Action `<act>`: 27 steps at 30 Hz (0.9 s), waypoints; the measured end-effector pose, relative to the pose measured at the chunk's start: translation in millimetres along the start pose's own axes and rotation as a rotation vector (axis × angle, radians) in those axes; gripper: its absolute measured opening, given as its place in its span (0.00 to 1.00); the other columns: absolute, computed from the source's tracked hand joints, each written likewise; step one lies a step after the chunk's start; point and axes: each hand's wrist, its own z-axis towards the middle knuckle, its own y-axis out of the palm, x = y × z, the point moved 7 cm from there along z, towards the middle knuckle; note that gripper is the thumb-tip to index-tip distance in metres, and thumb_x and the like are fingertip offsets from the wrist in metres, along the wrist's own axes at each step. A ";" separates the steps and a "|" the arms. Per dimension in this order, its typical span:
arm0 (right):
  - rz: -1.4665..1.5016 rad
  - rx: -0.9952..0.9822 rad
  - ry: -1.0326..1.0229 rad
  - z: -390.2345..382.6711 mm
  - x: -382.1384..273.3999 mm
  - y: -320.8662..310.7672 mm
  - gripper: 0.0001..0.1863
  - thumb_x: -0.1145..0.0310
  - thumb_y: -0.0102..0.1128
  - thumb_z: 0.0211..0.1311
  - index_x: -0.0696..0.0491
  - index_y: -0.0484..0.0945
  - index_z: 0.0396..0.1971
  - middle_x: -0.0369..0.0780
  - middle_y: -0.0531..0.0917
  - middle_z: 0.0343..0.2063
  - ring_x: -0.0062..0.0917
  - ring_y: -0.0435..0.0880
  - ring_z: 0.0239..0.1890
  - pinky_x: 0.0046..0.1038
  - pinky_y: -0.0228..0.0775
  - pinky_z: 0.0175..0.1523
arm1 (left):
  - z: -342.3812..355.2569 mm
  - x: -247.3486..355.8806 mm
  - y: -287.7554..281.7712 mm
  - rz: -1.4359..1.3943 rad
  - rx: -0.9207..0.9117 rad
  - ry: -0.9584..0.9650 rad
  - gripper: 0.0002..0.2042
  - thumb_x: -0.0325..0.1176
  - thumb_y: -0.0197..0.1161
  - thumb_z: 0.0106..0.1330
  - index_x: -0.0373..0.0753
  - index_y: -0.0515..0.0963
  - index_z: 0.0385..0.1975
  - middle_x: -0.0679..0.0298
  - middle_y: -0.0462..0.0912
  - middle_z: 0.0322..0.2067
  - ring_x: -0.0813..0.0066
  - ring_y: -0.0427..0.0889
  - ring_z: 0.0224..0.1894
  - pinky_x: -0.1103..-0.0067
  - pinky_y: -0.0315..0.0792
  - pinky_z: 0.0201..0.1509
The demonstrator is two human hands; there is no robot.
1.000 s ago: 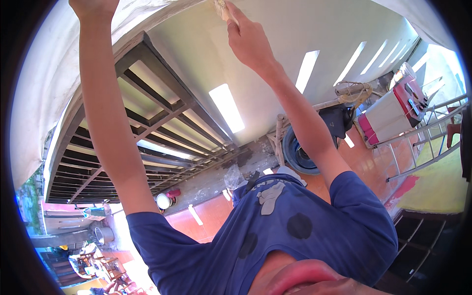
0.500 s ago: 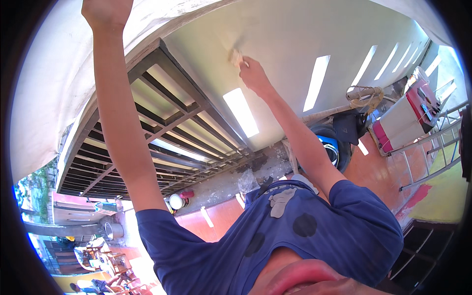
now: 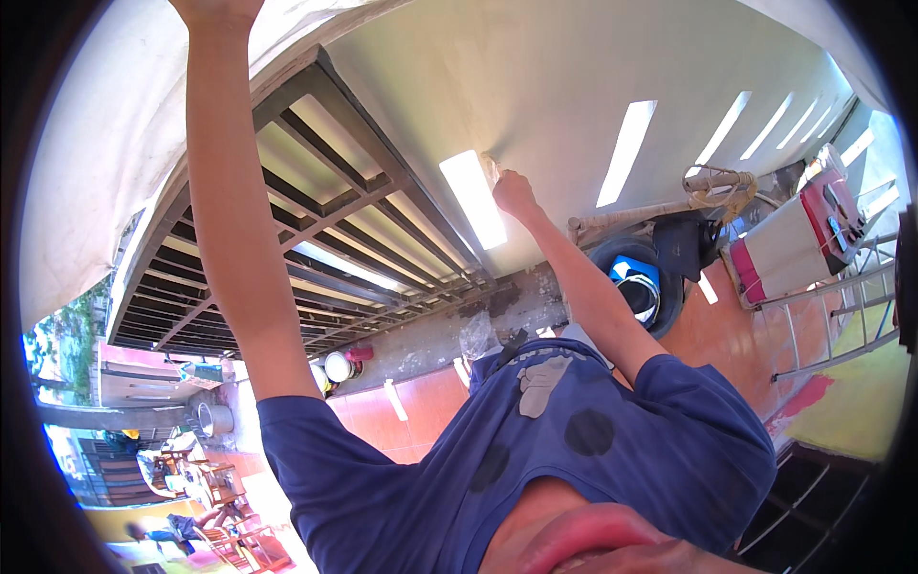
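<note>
My left arm is raised to the top edge of the head view, where my left hand point(image 3: 216, 10) is cut off by the frame beside white cloth or sheeting point(image 3: 105, 115), so its fingers are hidden. My right hand point(image 3: 513, 194) is closed on a paintbrush point(image 3: 493, 169), whose pale bristle end is held against the off-white wall point(image 3: 545, 86), beside a bright strip of sunlight. The brush is partly hidden by my fingers. A dark metal grille point(image 3: 344, 191) stands against that wall, left of my right hand.
An aluminium ladder point(image 3: 822, 364) and red-and-white cooler or tub point(image 3: 789, 239) are at right, with a black tire point(image 3: 669, 306) below the wall. Small paint cans point(image 3: 339, 366) lie on the terracotta floor point(image 3: 373, 430). Wooden chairs point(image 3: 239, 540) and a partly visible person point(image 3: 182, 526) are at lower left.
My right hand has moved down the wall with the brush, from near the top edge to beside the sunlit strip. My left arm stays raised, shifted slightly in view.
</note>
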 end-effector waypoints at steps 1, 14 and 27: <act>0.004 0.012 0.054 2.7 -5.2 -11.9 0.17 0.67 0.45 0.71 0.60 0.80 0.46 0.59 0.84 0.37 0.57 0.82 0.46 0.49 0.76 0.54 | 0.8 0.9 0.8 -0.002 0.003 0.002 0.52 0.50 0.57 0.71 0.38 0.18 0.73 0.54 0.19 0.76 0.42 0.25 0.78 0.39 0.45 0.78; 0.885 0.023 -0.080 25.1 -56.9 -75.4 0.13 0.64 0.44 0.74 0.55 0.74 0.31 0.32 0.68 0.17 0.14 0.62 0.13 0.24 0.50 0.16 | -0.1 -8.7 -19.1 -0.022 -0.025 -0.011 0.53 0.52 0.58 0.71 0.35 0.21 0.74 0.46 0.17 0.75 0.43 0.26 0.78 0.43 0.47 0.79; 1.320 -0.301 -0.248 45.9 -173.9 -187.7 0.08 0.68 0.43 0.75 0.54 0.66 0.33 0.28 0.58 0.20 0.12 0.51 0.18 0.19 0.44 0.21 | -28.1 -7.0 -11.4 0.008 -0.118 -0.010 0.55 0.57 0.58 0.70 0.33 0.19 0.73 0.44 0.17 0.74 0.38 0.29 0.78 0.50 0.46 0.80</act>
